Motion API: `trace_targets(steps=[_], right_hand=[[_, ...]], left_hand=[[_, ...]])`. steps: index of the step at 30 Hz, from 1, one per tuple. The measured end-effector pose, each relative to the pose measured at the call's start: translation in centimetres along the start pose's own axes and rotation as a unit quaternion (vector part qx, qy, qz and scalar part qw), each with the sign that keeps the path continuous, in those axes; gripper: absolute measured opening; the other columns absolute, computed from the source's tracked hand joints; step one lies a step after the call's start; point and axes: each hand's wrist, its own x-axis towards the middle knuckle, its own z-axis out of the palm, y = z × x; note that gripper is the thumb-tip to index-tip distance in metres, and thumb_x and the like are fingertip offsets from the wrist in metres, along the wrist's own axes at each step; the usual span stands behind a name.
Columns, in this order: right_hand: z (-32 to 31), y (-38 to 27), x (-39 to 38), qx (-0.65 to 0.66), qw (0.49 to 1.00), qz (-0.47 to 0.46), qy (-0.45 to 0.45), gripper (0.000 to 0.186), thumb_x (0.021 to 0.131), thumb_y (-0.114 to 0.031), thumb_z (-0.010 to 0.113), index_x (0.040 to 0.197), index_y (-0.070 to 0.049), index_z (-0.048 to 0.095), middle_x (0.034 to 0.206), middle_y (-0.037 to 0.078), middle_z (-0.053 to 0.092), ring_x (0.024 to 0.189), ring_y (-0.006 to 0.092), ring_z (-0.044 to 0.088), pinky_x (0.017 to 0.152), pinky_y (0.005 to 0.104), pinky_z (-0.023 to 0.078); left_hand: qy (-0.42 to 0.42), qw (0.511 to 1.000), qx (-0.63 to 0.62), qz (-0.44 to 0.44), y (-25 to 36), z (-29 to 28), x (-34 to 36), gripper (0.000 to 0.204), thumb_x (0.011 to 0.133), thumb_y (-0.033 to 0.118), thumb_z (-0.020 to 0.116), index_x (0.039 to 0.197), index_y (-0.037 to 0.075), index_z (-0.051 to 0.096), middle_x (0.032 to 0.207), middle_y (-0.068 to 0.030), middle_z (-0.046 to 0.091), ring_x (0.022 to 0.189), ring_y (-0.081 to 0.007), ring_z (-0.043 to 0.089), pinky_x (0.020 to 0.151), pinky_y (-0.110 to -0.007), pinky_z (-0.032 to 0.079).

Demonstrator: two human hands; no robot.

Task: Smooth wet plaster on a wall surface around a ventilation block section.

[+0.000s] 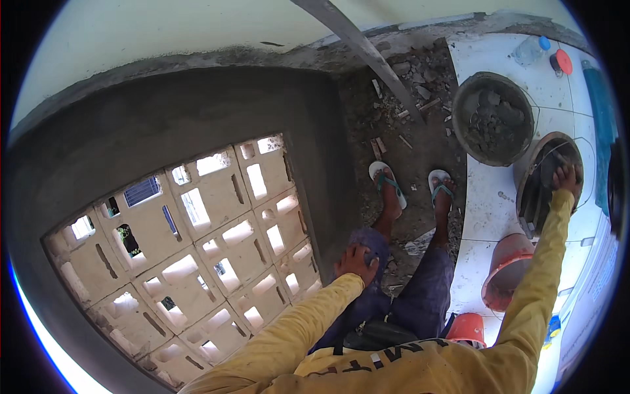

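Observation:
My left hand (354,262) rests at my left knee, fingers curled. A small greyish lump shows between thumb and fingers; whether it is a held thing or trouser cloth I cannot make out. My right arm stretches to the right, and my right hand (566,178) is inside the rim of a dark bucket (525,172). Its fingers are bent around something greyish in there, too unclear to name. Long dark shapes lie in that bucket. Just beyond it stands a wider bucket (462,134) with lumpy grey mortar.
To the left, fresh grey plaster (197,98) frames a pierced block screen (197,262). A wooden plank (367,46) leans over rubble (420,75). White tiles (482,217) carry a red bucket (495,282), another red container (467,328), a plastic bottle (528,51) and a red-lidded container (561,62).

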Motion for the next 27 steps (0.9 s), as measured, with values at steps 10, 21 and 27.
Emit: trace_targets(steps=[10, 21, 27], right_hand=[[5.3, -0.6, -21.3, -0.328, 0.914, -0.230, 0.062, 0.020, 0.096, -0.024, 0.061, 0.108, -0.011, 0.055, 0.075, 0.002, 0.061, 0.067, 0.0115, 0.058, 0.063, 0.0262, 0.050], [11.5, -2.3, -33.7, 0.021, 1.000, -0.022, 0.000, 0.027, 0.099, -0.021, 0.055, 0.122, -0.007, 0.052, 0.111, 0.017, 0.065, 0.089, 0.0224, 0.066, 0.077, 0.0370, 0.059], [17.3, -5.0, -38.1, 0.008, 0.961, 0.036, -0.276, 0.010, 0.098, -0.011, 0.053, 0.108, -0.012, 0.053, 0.122, 0.015, 0.060, 0.088, 0.0214, 0.064, 0.074, 0.0350, 0.060]], left_hand=[[-0.005, 0.999, -0.029, -0.029, 0.1, 0.6, -0.6, 0.049, 0.081, 0.046, 0.064, 0.123, 0.024, 0.051, 0.142, -0.0029, 0.039, 0.134, -0.0275, 0.037, 0.104, -0.054, 0.030], [0.009, 0.985, -0.167, -0.032, -1.2, 0.8, -2.6, 0.049, 0.082, 0.045, 0.066, 0.124, 0.025, 0.052, 0.145, -0.0029, 0.037, 0.137, -0.0300, 0.034, 0.108, -0.056, 0.028], [-0.049, 0.976, -0.200, -0.068, -1.7, 2.3, -3.0, 0.048, 0.082, 0.047, 0.065, 0.123, 0.024, 0.054, 0.146, -0.0046, 0.037, 0.138, -0.0280, 0.033, 0.109, -0.052, 0.029]])
